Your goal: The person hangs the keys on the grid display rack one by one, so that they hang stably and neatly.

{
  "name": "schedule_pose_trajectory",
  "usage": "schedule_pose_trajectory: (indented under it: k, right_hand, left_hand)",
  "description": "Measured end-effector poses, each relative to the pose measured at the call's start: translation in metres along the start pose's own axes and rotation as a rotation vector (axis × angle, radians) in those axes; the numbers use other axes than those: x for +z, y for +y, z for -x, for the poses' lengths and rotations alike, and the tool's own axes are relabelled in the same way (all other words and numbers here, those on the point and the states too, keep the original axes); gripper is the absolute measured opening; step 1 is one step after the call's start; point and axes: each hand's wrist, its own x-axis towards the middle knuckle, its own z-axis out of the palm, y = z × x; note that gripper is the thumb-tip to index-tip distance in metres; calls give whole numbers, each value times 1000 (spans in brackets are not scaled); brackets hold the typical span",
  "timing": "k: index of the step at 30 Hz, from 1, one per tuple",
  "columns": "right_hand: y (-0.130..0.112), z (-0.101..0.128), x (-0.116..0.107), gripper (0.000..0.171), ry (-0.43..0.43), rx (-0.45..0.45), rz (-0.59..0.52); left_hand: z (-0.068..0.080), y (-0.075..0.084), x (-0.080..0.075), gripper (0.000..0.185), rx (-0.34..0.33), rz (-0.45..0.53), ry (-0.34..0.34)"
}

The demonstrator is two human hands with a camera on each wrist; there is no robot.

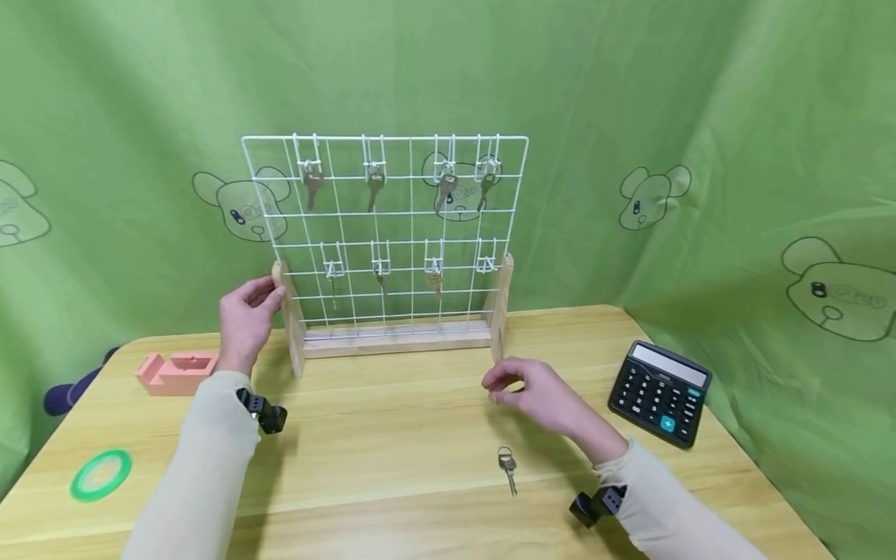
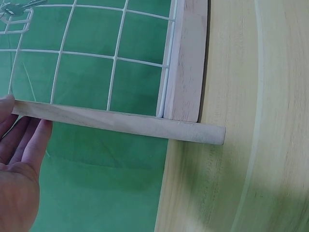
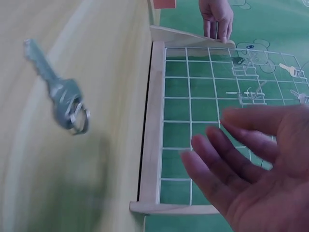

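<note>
Left hand: my left hand (image 1: 245,319) sits left of centre in the head view, fingers nearly straight and resting against the left wooden post (image 1: 290,315) of the wire rack (image 1: 392,233); nothing is gripped. In the left wrist view the fingertips (image 2: 29,130) touch the end of that post at the lower left.

Right hand: my right hand (image 1: 539,397) hovers just right of centre, above the table (image 1: 392,435), fingers loosely spread and bent, holding nothing. The right wrist view shows the palm empty at the lower right.

Loose key: a silver key (image 1: 507,467) on a ring lies flat on the wood in the lower middle, near my right hand but apart from it.

Rack: upright at centre on its wooden base, seven keys hanging from its hooks; the lower right hook (image 1: 486,260) is bare.

Right edge: a black calculator (image 1: 659,393) lies at the table's right side.

Left edge: a pink block (image 1: 175,372) sits behind a green ring (image 1: 101,474) at lower left.
</note>
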Motion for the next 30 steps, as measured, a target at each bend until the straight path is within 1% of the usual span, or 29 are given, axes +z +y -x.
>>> schedule_pose_trajectory:
  k: [3, 7, 15, 20, 23, 27, 30]
  right_hand:
    - [5, 5, 1, 18, -63, -36, -4]
    - [9, 11, 2, 20, -97, -54, 13]
    - [20, 25, 6, 19, -171, -58, 119]
    - [24, 28, 9, 20, -218, -41, 150]
    - [26, 29, 11, 16, -251, -13, 179]
    - [26, 30, 14, 11, -272, 15, 244]
    - [25, 30, 17, 12, -269, 19, 312]
  left_hand:
    - [0, 0, -1, 42, -6, -7, 0]
    - [-1, 0, -2, 43, -20, -17, -3]
    - [-1, 1, 0, 44, -34, -14, -12]
    - [0, 2, 0, 44, -35, -11, -12]
    - [0, 1, 0, 44, -37, -12, -11]
    - [1, 1, 0, 44, -43, -19, -10]
    - [0, 1, -1, 43, -45, -15, -9]
